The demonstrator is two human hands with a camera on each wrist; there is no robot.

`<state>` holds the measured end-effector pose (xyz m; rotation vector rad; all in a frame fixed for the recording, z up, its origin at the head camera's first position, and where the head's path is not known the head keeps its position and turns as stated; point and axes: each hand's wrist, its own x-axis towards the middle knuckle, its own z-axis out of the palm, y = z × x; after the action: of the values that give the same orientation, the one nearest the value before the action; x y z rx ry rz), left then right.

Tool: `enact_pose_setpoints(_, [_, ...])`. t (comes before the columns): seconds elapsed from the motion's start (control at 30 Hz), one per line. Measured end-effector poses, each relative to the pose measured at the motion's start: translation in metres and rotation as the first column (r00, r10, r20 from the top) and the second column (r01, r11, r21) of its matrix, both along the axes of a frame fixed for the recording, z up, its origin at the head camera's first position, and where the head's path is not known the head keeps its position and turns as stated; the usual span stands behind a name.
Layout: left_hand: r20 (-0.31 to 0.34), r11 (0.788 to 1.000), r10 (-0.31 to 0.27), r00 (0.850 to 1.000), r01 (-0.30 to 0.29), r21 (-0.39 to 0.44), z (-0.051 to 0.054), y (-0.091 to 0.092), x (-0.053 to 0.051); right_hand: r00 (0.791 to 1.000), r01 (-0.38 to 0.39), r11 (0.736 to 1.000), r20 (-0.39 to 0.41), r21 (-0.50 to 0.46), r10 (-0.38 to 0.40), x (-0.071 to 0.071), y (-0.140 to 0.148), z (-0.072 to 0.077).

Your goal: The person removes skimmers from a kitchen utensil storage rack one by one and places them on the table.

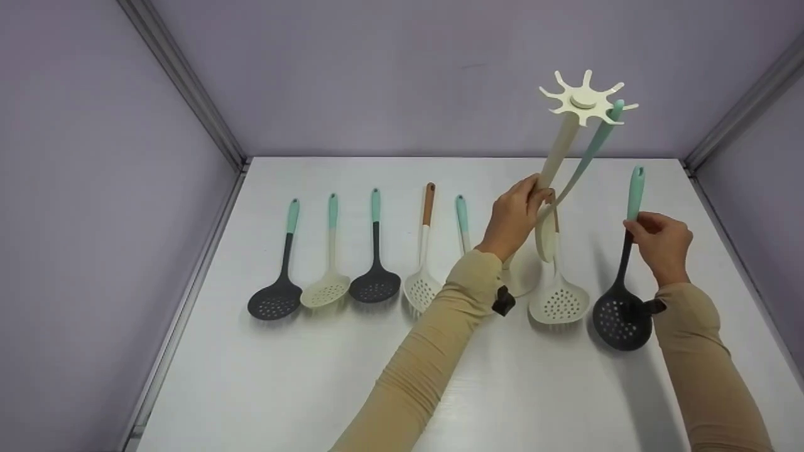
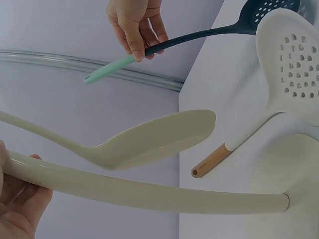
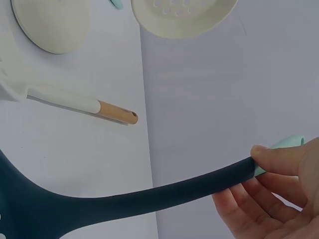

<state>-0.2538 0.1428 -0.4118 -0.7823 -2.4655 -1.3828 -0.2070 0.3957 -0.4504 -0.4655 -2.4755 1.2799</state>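
My left hand (image 1: 516,216) grips the pole of a cream utensil stand (image 1: 559,150) with a star-shaped top of several hooks. Its round base (image 1: 524,273) sits on the table, partly behind my arm. From one hook hangs a cream skimmer with a mint handle (image 1: 593,150), its perforated bowl (image 3: 184,20) beside the pole. My right hand (image 1: 664,242) pinches a black skimmer (image 1: 622,320) where the mint handle meets the dark shaft. That skimmer is held up off the table, handle uppermost, right of the stand.
A white skimmer with a wooden handle (image 1: 559,304) lies between the stand and the black skimmer. Leftward lie several more: black (image 1: 276,301), cream (image 1: 326,290), black (image 1: 375,285), white with wooden handle (image 1: 428,204), and a mint-handled one (image 1: 462,216) partly hidden by my arm. Walls enclose the table.
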Motion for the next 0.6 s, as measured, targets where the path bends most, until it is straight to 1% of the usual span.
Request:
enact_pose_setpoints(0.1, [0.0, 1.0, -0.006, 1.0, 0.006, 0.004, -0.001, 0.0, -0.001, 0.999, -0.001, 1.0, 0.032, -0.006, 0.001, -0.001, 0.001, -0.002])
enact_pose_setpoints(0.23, [-0.002, 1.0, -0.009, 1.0, 0.009, 0.0, -0.001, 0.001, -0.001, 0.998, -0.001, 1.0, 0.055, -0.004, 0.001, -0.002, 0.002, -0.004])
enact_pose_setpoints(0.43, [0.005, 1.0, 0.001, 1.0, -0.001, -0.007, 0.0, 0.0, 0.0, 0.998, 0.005, 1.0, 0.061, 0.011, -0.005, -0.006, 0.005, -0.008])
enact_pose_setpoints(0.6, [0.02, 1.0, -0.002, 1.0, 0.002, 0.002, 0.0, 0.0, 0.0, 0.998, 0.011, 1.0, 0.068, -0.005, -0.011, -0.008, 0.007, -0.013])
